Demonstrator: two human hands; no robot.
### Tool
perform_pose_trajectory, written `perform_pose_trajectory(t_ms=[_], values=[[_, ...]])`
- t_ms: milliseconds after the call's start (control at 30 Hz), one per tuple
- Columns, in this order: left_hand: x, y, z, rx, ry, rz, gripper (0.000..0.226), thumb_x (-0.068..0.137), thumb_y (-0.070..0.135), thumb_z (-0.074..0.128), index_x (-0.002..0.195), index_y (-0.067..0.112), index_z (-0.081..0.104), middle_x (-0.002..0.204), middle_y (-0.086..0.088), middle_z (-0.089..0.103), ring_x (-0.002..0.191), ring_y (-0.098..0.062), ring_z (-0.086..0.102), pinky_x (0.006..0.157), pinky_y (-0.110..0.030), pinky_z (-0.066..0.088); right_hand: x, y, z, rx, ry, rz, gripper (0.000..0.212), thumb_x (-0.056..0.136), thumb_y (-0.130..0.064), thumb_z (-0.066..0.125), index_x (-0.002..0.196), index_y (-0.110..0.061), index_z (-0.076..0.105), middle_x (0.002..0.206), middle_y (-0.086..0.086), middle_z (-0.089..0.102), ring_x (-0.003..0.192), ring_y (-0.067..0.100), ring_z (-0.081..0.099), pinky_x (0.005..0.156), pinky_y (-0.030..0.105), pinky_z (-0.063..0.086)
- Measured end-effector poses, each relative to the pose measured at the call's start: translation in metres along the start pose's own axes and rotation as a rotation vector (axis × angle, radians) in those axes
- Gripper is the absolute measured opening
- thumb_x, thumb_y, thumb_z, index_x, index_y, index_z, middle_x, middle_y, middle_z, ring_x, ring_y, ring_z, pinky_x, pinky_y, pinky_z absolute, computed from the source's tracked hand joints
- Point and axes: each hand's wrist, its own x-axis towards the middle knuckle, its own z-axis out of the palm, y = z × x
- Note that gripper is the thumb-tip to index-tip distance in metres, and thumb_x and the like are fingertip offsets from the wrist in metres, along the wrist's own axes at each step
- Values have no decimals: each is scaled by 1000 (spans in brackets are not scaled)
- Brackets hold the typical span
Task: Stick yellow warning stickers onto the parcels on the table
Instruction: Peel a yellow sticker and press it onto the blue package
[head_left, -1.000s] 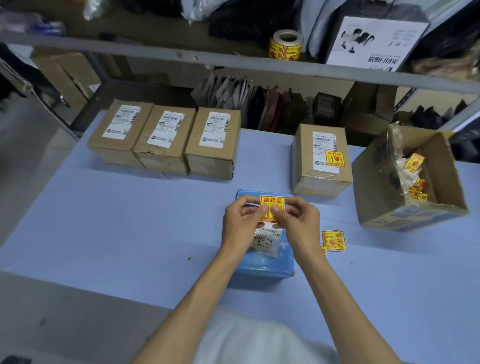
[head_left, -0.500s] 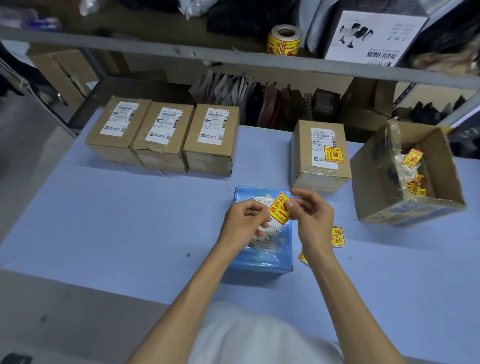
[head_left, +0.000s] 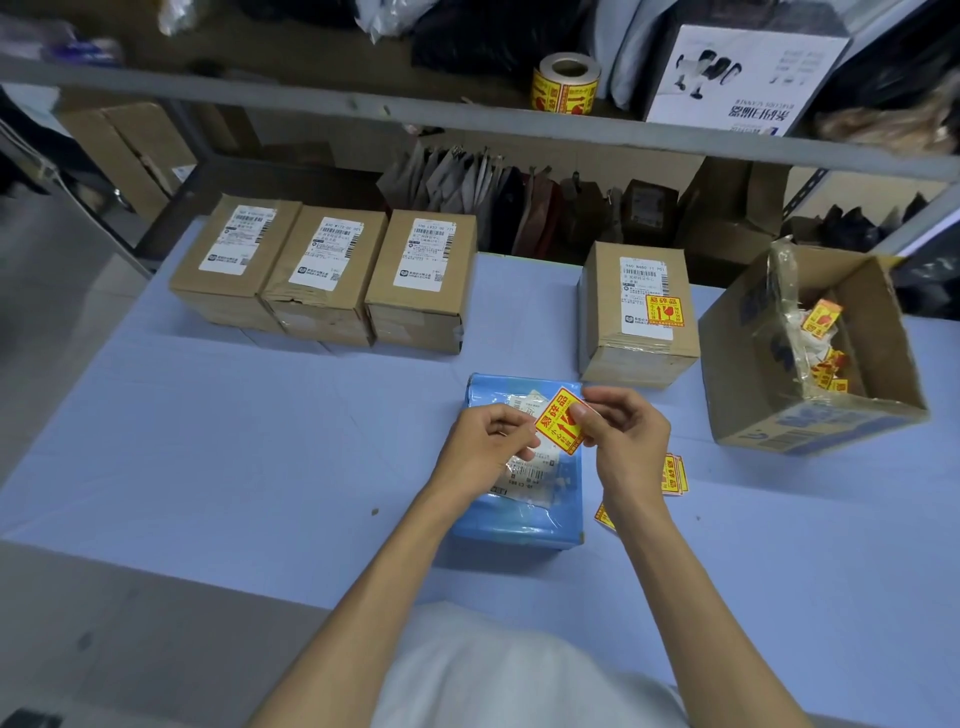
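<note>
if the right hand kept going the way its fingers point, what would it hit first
The right hand points left across the blue parcel; it would likely meet the left hand first, just past the sticker it pinches.

Even overhead light, moderately bright on the blue table (head_left: 208, 441); upper shelf (head_left: 467, 111) area dim, dark clutter murky. Soft shadow under the forearms and beside the cardboard parcels (head_left: 322, 275). No harsh glare. Wide-angle bending at edges, shelf rail curves. Center sharp, label text small and partly illegible; corners soft, slightly smeared.
</note>
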Motion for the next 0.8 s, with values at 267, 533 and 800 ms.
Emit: perform_pose_trajectory(t_ms=[267, 533, 800], values=[[1, 0, -2, -7, 0, -25, 6, 85, 8, 63, 83, 14, 65, 76, -4, 68, 66, -11, 63, 43, -17, 37, -2, -1, 1, -16, -26, -6, 13, 81, 8, 67, 91, 0, 65, 80, 12, 68, 58, 0, 64, 49, 12, 46], [2, -3, -6, 71, -18, -22, 7, 87, 9, 62, 83, 10, 67, 71, -3, 69, 57, -8, 61, 43, -15, 37, -1, -1, 2, -49, -33, 6, 15, 79, 8, 70, 90, -2, 66, 88, 16, 69, 66, 5, 67, 52, 12, 48], [2, -3, -5, 65, 14, -14, 5, 85, 5, 62, 84, 7, 67, 71, -5, 68, 57, -9, 62, 42, -15, 37, -1, -2, 3, -73, -24, 5, 15, 79, 7, 70, 92, 0, 67, 88, 16, 70, 66, 7, 66, 52, 12, 47]])
